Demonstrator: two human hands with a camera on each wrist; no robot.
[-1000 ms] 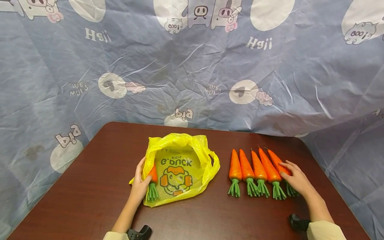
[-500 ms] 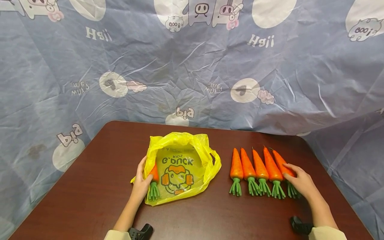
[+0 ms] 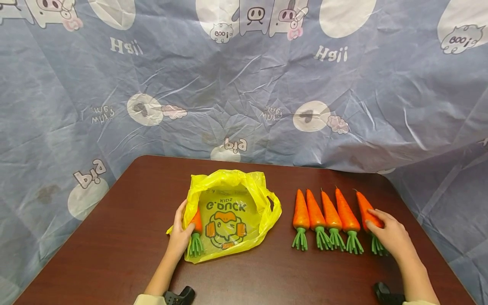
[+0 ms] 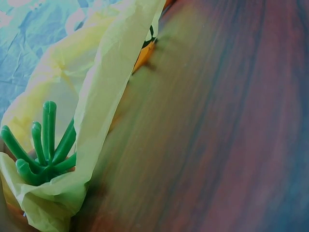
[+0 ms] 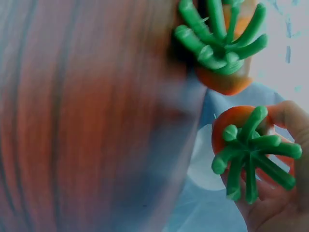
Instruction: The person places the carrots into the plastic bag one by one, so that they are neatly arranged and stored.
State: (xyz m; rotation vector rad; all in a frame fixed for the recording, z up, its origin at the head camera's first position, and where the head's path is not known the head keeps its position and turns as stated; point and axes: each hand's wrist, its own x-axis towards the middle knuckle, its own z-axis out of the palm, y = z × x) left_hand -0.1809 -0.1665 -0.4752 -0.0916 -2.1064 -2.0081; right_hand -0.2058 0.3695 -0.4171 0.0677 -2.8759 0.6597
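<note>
A yellow plastic bag (image 3: 223, 182) with a duck print lies with its mouth facing me. My left hand (image 3: 181, 234) grips the bag's left edge, the thumb over the rim beside a toy carrot (image 3: 197, 221) inside. In the left wrist view, that carrot's green stems (image 4: 46, 154) poke out past the yellow film. On the right, my right hand (image 3: 392, 235) holds the rightmost orange carrot (image 3: 367, 206) between thumb and fingers. Its green top (image 5: 249, 152) faces the right wrist camera, and another carrot's top (image 5: 224, 43) shows beyond it.
Several more carrots (image 3: 331, 214) lie side by side between the bag and my right hand, tips pointing away. The brown table (image 3: 282, 271) ends at the back against a grey-blue printed cloth (image 3: 213, 93).
My right hand has moved slightly right with the carrot, opening a gap between it and the neighbouring carrots. The left hand and the bag look unchanged.
</note>
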